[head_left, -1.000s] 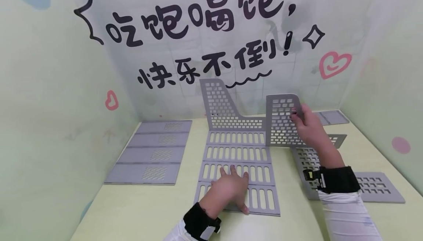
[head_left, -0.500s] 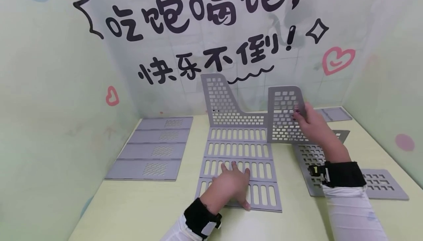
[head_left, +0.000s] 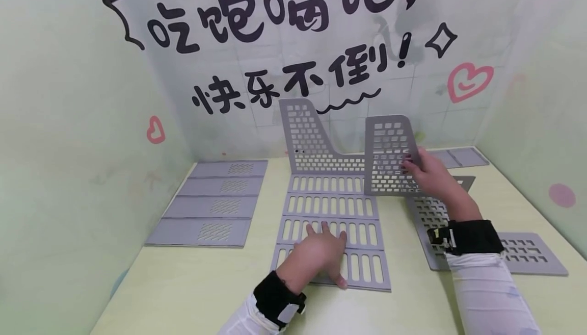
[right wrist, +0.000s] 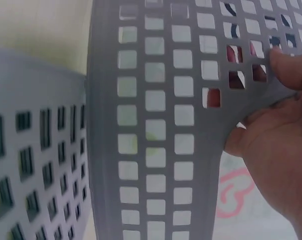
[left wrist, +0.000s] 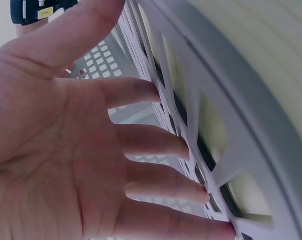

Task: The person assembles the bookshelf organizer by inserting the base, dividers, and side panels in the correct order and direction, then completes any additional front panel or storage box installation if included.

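My left hand (head_left: 316, 256) lies with spread fingers on a grey hinged base of slotted strips (head_left: 331, 195), its fingertips touching the slats. In the left wrist view the fingers (left wrist: 146, 140) reach straight to the slotted face. At the base's far end stands an upright grey L-shaped side panel (head_left: 300, 144) with brick-pattern holes. My right hand (head_left: 433, 177) pinches the sloped edge of a second such side panel (head_left: 390, 156), held upright beside the base's right back corner. In the right wrist view its thumb and fingers grip the panel (right wrist: 198, 135) from both sides.
Flat grey panels (head_left: 183, 212) with small slanted cutouts lie at the left. On the right a perforated panel (head_left: 527, 253) lies flat on the table (head_left: 192, 294). Another grey panel (head_left: 458, 156) is by the right back corner. Printed walls enclose the table.
The right hand has shifted its side panel slightly left, so it now overlaps the base's right edge and the standing panel's end. The left hand stays in place.
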### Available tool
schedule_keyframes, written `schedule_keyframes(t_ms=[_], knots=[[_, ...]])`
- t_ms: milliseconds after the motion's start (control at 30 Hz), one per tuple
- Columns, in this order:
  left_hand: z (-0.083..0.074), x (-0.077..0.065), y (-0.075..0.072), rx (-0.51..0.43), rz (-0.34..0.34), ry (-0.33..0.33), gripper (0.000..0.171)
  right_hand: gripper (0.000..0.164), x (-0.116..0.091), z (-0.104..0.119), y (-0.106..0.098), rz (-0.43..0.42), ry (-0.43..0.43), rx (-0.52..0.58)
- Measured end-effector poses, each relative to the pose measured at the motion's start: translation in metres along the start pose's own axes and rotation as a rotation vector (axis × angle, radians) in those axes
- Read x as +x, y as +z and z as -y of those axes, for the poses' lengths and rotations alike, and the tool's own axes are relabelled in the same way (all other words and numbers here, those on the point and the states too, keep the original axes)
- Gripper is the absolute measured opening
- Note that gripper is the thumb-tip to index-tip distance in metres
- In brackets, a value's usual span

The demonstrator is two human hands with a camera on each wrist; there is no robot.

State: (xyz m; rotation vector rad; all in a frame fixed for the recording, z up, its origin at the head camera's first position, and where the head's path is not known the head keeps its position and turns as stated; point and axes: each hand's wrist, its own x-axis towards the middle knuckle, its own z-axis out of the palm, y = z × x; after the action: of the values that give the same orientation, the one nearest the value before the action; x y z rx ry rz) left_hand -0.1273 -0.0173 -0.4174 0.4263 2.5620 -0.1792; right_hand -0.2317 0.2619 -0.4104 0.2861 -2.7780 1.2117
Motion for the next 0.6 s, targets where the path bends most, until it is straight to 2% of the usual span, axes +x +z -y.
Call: schedule_keyframes(t_ms=[133,267,333,433,533,600], knots=[[0.001,-0.002,-0.001,0.012,-0.012,0.007,0.117,0.048,0.002,0.004,0.004,-0.012,0.004,-0.002],[0.002,-0.003,0.000,0.011,-0.017,0.007,0.118,0.051,0.001,0.004,-0.001,0.027,0.016,-0.043],[0.002,-0.003,0.000,-0.011,-0.015,-0.002,0.118,0.049,-0.001,0.004,-0.007,0.052,0.033,-0.091],[0.001,-0.003,0.000,-0.045,-0.010,-0.019,0.118,0.043,-0.004,-0.003,-0.021,0.074,0.057,-0.225],[0.001,-0.003,0.000,-0.068,-0.006,-0.036,0.118,0.039,-0.011,-0.017,-0.036,0.085,0.113,-0.331],[0.001,-0.004,0.000,-0.065,-0.006,-0.039,0.118,0.038,-0.017,-0.028,-0.046,0.090,0.153,-0.363]])
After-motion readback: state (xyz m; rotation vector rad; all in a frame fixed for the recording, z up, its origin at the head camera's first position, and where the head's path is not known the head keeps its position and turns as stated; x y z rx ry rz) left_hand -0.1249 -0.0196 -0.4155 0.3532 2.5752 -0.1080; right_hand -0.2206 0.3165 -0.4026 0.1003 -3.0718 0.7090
